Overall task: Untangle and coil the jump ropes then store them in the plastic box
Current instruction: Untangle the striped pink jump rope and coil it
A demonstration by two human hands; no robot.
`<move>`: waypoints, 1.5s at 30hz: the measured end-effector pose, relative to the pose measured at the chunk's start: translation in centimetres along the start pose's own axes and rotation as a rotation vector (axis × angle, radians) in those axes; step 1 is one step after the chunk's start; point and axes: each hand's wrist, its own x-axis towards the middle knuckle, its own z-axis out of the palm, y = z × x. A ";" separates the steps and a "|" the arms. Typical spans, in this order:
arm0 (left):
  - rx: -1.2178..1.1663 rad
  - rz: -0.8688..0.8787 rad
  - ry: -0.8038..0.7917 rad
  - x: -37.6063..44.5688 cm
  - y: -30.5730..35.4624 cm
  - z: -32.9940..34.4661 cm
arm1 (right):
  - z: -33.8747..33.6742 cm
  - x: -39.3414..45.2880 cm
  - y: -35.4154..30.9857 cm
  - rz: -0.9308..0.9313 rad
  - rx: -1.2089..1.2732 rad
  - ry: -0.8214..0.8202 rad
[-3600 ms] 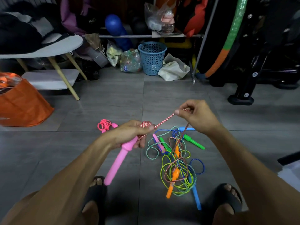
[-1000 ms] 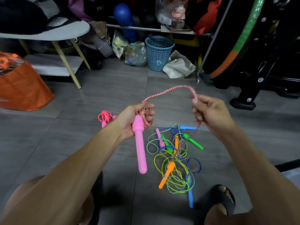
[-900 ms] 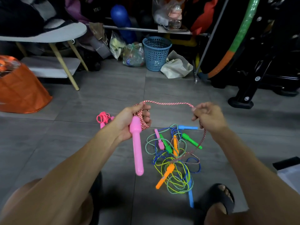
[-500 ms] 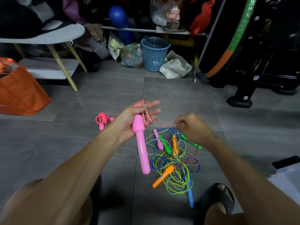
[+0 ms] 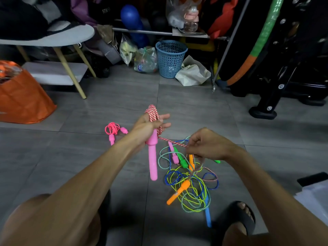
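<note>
- left hand (image 5: 147, 128) grips pink handle (image 5: 153, 157), red-white rope (image 5: 154, 115) looped over it
- right hand (image 5: 207, 145) pinches same rope, just above tangled pile (image 5: 188, 181)

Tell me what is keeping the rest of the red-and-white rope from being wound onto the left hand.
The tangle does. From the coil on the left hand, the red-and-white rope runs through the right hand and down into the pile of ropes on the floor, where it is threaded among blue and green loops and an orange handle.
</note>
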 end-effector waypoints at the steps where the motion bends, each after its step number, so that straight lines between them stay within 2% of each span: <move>1: 0.066 -0.003 -0.014 0.0 -0.1 -0.1 | -0.3 -0.2 0.2 0.005 0.001 0.002; 5: 0.286 -0.003 -0.131 -0.6 -0.6 0.6 | -0.6 -0.9 -0.4 -0.098 0.210 -0.052; 8: 0.432 -0.063 -0.220 -1.1 -0.8 1.1 | -0.2 -0.7 -0.9 -0.190 0.256 0.078; 11: 0.355 -0.167 -0.379 -1.9 -0.8 1.5 | -0.2 0.0 -0.8 -0.248 0.215 0.302; 17: 0.179 -0.279 -0.504 -3.2 0.6 1.3 | -0.8 1.7 -0.1 -0.227 0.232 0.542; 20: 0.125 -0.319 -0.560 -3.5 1.0 1.1 | -1.0 2.1 0.0 -0.199 0.327 0.526; 24: 0.094 -0.282 -0.614 -3.8 1.4 0.8 | -0.8 2.4 -0.3 -0.183 0.410 0.468; 27: -0.079 -0.260 -0.585 -3.5 1.7 0.3 | -0.8 2.9 0.7 -0.128 0.446 0.429; 30: -0.326 -0.243 -0.463 -2.9 1.9 -0.2 | -0.9 3.3 2.4 -0.031 0.453 0.306; 33: -0.515 -0.179 -0.309 -2.3 2.2 -1.0 | -1.1 3.2 5.0 0.086 0.250 0.217; 35: -0.566 -0.155 -0.229 -2.0 2.3 -1.5 | -1.3 2.9 6.4 0.180 0.112 0.239; 36: -0.576 -0.155 -0.193 -1.9 2.3 -1.6 | -1.3 2.7 6.8 0.210 0.122 0.253; 38: -0.608 -0.155 -0.127 -1.8 2.1 -1.7 | -1.5 2.4 6.7 0.198 0.277 0.309; 41: -0.676 -0.123 -0.041 -1.6 2.2 -1.7 | -2.2 1.7 4.7 0.052 0.641 0.338; 42: -0.692 -0.109 -0.026 -1.5 2.4 -1.8 | -2.5 1.5 4.1 0.018 0.687 0.332; 43: -0.705 -0.098 -0.018 -1.5 2.5 -1.9 | -2.5 1.3 3.8 0.001 0.629 0.327; 45: -0.699 -0.088 -0.020 -1.5 2.8 -1.9 | -2.4 0.8 3.6 0.009 0.255 0.289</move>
